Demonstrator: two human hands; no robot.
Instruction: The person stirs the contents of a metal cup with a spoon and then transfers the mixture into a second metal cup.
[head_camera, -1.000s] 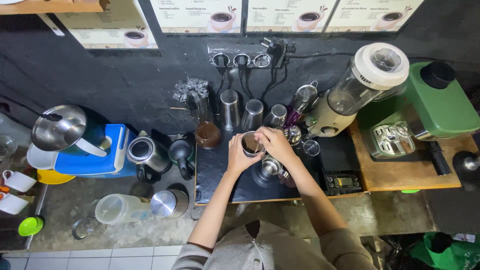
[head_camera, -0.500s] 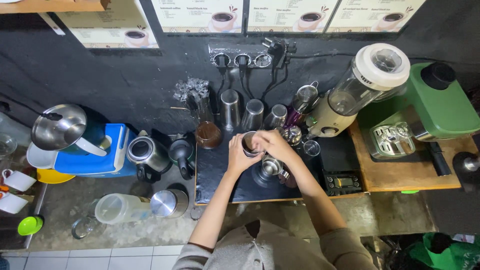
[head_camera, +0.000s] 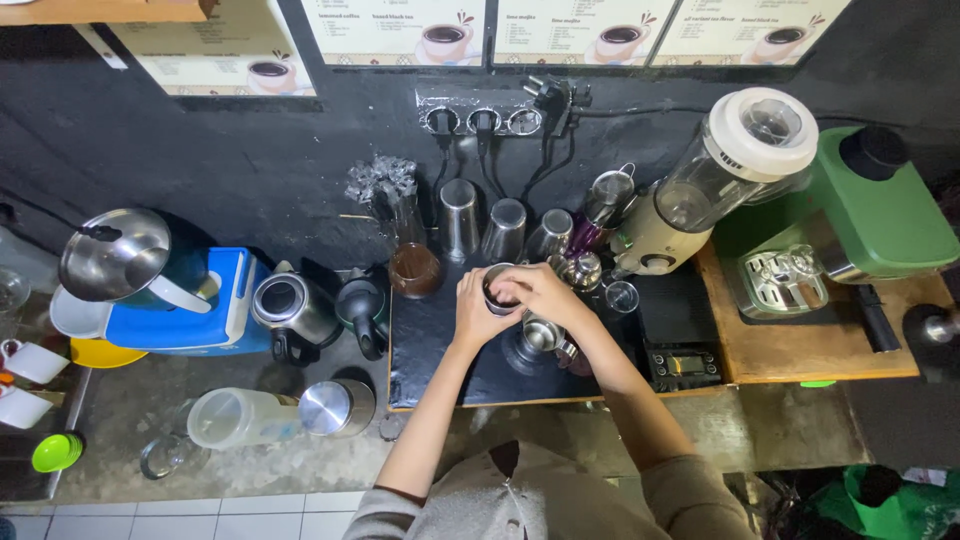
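From the head camera, looking straight down, both hands meet over a black mat (head_camera: 440, 350) on the table (head_camera: 130, 400). The left hand (head_camera: 472, 312) is curled around the side of a small steel cup (head_camera: 499, 288), fingers closed on it. The right hand (head_camera: 535, 293) covers the cup's other side and part of its rim, fingers bent over it; it seems to grip the cup too, though I cannot tell whether it holds anything besides. The cup sits near the middle of the mat, dark inside.

Just below the hands stands a small metal jug (head_camera: 541, 334). Behind them, against the dark wall, is a row of steel tumblers (head_camera: 459, 218), and to their left a glass of brown liquid (head_camera: 414, 270). A blender (head_camera: 715, 180) leans at the right, beside a green coffee machine (head_camera: 870, 210) on a wooden board (head_camera: 800, 355). A small black scale (head_camera: 685, 365) lies near the right forearm. Off to the left are a steel kettle (head_camera: 285, 305), a blue cooler box (head_camera: 190, 315) and a clear plastic jug (head_camera: 235, 418) on its side.
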